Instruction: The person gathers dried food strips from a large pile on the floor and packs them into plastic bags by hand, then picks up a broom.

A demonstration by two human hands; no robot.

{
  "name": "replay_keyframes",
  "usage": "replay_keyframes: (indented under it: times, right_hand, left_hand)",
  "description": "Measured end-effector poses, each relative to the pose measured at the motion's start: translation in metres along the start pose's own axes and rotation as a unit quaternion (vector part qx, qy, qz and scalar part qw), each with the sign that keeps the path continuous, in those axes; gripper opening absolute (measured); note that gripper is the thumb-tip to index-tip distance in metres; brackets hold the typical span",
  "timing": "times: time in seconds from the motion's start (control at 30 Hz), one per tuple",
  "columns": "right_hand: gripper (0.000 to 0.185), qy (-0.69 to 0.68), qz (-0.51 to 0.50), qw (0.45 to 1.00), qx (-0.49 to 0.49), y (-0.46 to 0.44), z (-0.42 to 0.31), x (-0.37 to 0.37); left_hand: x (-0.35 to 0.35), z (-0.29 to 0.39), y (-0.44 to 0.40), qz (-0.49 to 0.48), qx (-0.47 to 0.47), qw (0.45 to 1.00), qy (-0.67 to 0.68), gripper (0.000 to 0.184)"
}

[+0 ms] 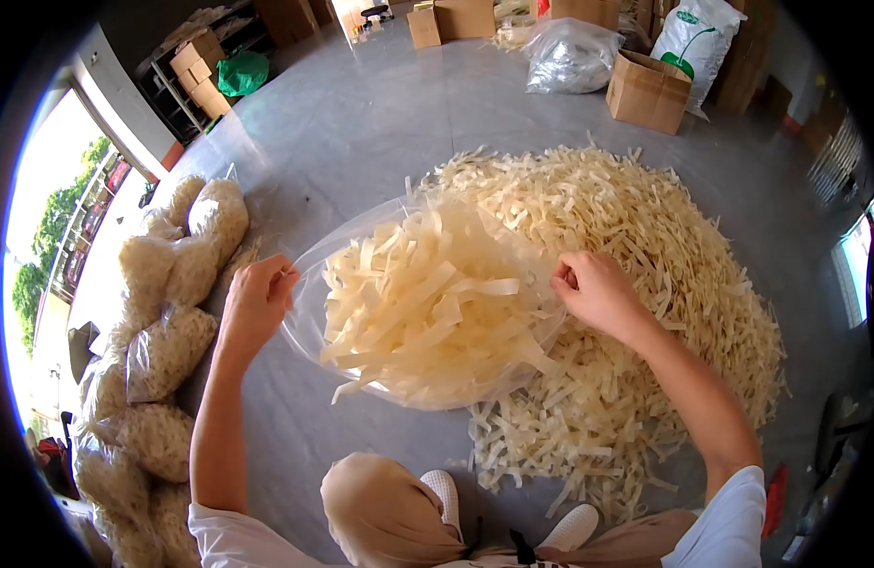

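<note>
Where the knees (389, 502) bend: at the bottom of the frame, in tan trousers, with two white shoes (441, 494) between them on the grey floor (361, 123).
Left hand (257, 298): left of centre, thumb and fingers pinched on the rim of a clear bag (311, 308).
Right hand (596, 289): right of centre, fingers curled in tight on the opposite edge of that bag.
Clear bag: middle of the frame, its mouth spread wide between both hands, filled with pale strips (427, 303), a few poking over the lower rim.
Heap (645, 237): more such strips, loose on the floor, from the centre to the right of the frame; whether the bag touches it, I cannot tell.
Filled bags (172, 350): clear plastic, piled in a long row down the left of the frame.
Trees (53, 237): green, outside the bright opening at the left edge.
Cardboard box (648, 92): upper right, with a white sack (697, 47) just behind it and a clear plastic sack (571, 59) to its left.
Green bag (243, 74): upper left, beside stacked brown boxes (200, 66).
</note>
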State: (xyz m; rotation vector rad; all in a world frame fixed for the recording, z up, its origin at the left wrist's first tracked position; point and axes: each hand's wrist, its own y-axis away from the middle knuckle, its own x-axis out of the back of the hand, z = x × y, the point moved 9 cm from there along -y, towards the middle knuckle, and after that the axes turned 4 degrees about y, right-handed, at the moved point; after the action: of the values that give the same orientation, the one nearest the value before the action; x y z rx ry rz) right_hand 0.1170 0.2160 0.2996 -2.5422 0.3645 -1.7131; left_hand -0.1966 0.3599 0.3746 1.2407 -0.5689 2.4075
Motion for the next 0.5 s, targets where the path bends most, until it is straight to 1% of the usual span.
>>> replay_keyframes:
  times: [0.03,0.1,0.13,0.17,0.2,0.23,0.27,0.3,0.33,0.37,0.4,0.43,0.47,0.5]
  right_hand:
    - [0.019,0.001,-0.001,1.000,-0.001,0.004,0.007,-0.003]
    - [0.016,-0.127,-0.093,0.985,-0.072,0.010,0.024,-0.019]
    - [0.016,-0.125,-0.092,0.985,-0.072,0.009,0.021,-0.018]
    - [0.014,-0.263,-0.065,0.956,-0.111,0.006,0.020,-0.017]
    - [0.013,-0.396,-0.038,0.905,-0.148,0.004,0.017,-0.017]
    - [0.013,-0.397,-0.037,0.905,-0.149,0.000,0.003,-0.014]
    - [0.013,-0.422,-0.009,0.900,-0.105,-0.009,-0.021,0.000]
    - [0.013,-0.447,0.020,0.892,-0.063,-0.014,-0.041,0.015]
    - [0.013,-0.449,0.021,0.891,-0.066,-0.014,-0.051,0.024]
    - [0.014,-0.490,0.023,0.871,-0.041,-0.013,-0.063,0.036]
    - [0.015,-0.529,0.026,0.848,-0.021,-0.010,-0.071,0.046]
    - [0.015,-0.532,0.021,0.846,-0.033,-0.008,-0.072,0.052]
    - [0.015,-0.566,0.052,0.823,-0.017,-0.008,-0.073,0.067]
    - [0.015,-0.597,0.085,0.797,0.005,-0.009,-0.074,0.077]
  left_hand:
    - [0.001,-0.006,0.002,-0.001,0.001,1.000,0.002,0.013]
    - [-0.002,-0.023,0.005,-0.021,0.030,0.999,0.034,0.019]
    - [-0.004,-0.028,0.003,-0.020,0.028,0.999,0.036,0.019]
    - [-0.009,-0.040,0.002,-0.031,0.067,0.992,0.106,0.023]
    - [-0.014,-0.047,0.002,-0.042,0.106,0.978,0.175,0.027]
    - [-0.012,-0.041,0.001,-0.043,0.105,0.978,0.175,0.027]
    - [-0.007,-0.032,-0.001,-0.019,0.121,0.937,0.328,0.029]
    - [-0.003,-0.022,-0.003,0.003,0.134,0.871,0.472,0.032]
    - [0.009,-0.014,0.001,0.027,0.139,0.883,0.447,0.033]
    - [0.023,-0.022,0.004,0.067,0.154,0.880,0.444,0.033]
    - [0.041,-0.027,0.008,0.104,0.154,0.855,0.485,0.032]
    - [0.054,-0.037,0.011,0.140,0.158,0.825,0.524,0.031]
    - [0.055,-0.057,0.007,0.136,0.166,0.825,0.522,0.031]
    - [0.063,-0.083,0.003,0.184,0.162,0.823,0.513,0.031]
